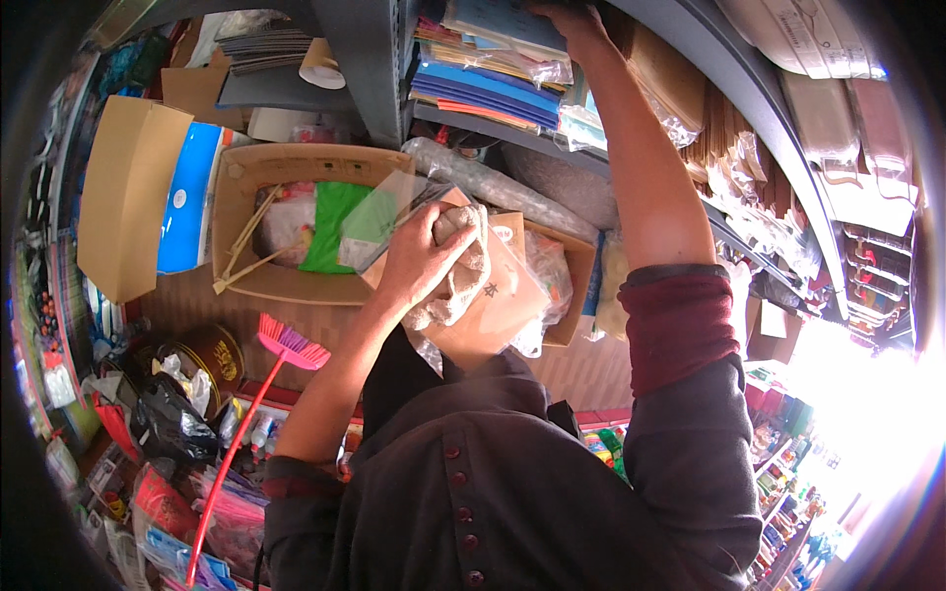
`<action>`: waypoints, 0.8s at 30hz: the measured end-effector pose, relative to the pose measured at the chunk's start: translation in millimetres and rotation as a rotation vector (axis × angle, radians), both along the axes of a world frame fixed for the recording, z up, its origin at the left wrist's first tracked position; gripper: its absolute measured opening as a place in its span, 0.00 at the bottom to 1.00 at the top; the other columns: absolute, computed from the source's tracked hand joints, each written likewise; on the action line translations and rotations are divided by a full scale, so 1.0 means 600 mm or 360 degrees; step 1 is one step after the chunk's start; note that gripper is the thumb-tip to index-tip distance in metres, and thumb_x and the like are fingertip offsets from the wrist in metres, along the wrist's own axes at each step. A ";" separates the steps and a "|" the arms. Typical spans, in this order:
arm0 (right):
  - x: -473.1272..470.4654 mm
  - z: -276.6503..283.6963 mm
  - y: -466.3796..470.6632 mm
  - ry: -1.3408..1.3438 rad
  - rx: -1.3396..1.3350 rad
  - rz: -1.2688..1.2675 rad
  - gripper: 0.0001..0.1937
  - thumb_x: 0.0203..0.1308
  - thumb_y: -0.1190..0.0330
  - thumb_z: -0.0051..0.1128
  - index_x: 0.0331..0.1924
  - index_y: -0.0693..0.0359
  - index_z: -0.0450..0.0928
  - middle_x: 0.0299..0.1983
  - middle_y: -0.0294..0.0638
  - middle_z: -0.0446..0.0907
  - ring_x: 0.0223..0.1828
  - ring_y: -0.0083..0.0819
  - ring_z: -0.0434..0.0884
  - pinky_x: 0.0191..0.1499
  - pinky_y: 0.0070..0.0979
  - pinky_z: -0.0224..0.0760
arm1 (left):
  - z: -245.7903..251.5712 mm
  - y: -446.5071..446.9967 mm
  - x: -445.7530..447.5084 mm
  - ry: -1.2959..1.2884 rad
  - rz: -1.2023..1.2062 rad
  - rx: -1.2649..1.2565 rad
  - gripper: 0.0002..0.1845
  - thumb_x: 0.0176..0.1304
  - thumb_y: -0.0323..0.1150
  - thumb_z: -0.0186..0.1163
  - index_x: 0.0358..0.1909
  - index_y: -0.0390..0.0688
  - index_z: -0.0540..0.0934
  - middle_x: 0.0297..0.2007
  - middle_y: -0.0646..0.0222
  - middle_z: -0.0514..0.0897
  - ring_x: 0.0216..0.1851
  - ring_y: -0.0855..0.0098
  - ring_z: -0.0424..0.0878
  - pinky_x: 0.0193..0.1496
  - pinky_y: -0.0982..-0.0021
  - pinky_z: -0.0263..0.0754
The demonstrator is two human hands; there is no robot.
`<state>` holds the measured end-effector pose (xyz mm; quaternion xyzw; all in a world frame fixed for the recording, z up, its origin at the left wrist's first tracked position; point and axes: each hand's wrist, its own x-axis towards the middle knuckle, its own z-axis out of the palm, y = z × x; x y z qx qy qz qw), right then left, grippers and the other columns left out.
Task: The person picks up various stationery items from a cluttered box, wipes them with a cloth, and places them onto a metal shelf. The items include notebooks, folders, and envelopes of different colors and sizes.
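My left hand (pixel 425 255) grips a folded beige cloth (pixel 460 270). Against the cloth and the same hand is a plastic-wrapped pack of brown kraft-paper booklets (pixel 510 295) with writing on its cover; how the fingers hold it is hidden. My right hand (pixel 580 28) reaches up to the shelf and touches a pack of blue booklets (pixel 510 26) on top of a stack. The picture's upper edge cuts off part of that hand, so its grip is unclear. Blue folders (pixel 488 92) lie lower in the same stack.
An open cardboard box (pixel 310 156) with a green packet (pixel 332 229) stands on the wooden floor. A grey metal shelf post (pixel 380 74) rises beside it. Left are a blue-sided carton (pixel 188 199) and a red-handled broom (pixel 244 425). Brown paper goods (pixel 665 74) fill the shelf's right side.
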<state>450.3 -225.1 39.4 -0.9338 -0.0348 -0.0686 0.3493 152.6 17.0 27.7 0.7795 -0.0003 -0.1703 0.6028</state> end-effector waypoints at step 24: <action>-0.014 0.018 0.012 -0.0123 0.0491 -0.0254 0.26 0.59 0.64 0.54 0.60 0.67 0.66 0.56 0.48 0.74 0.54 0.36 0.74 0.57 0.31 0.67 | 0.004 0.001 0.026 -0.0022 0.0060 -0.0036 0.22 0.58 0.43 0.65 0.45 0.35 0.76 0.38 0.56 0.83 0.39 0.62 0.82 0.43 0.67 0.75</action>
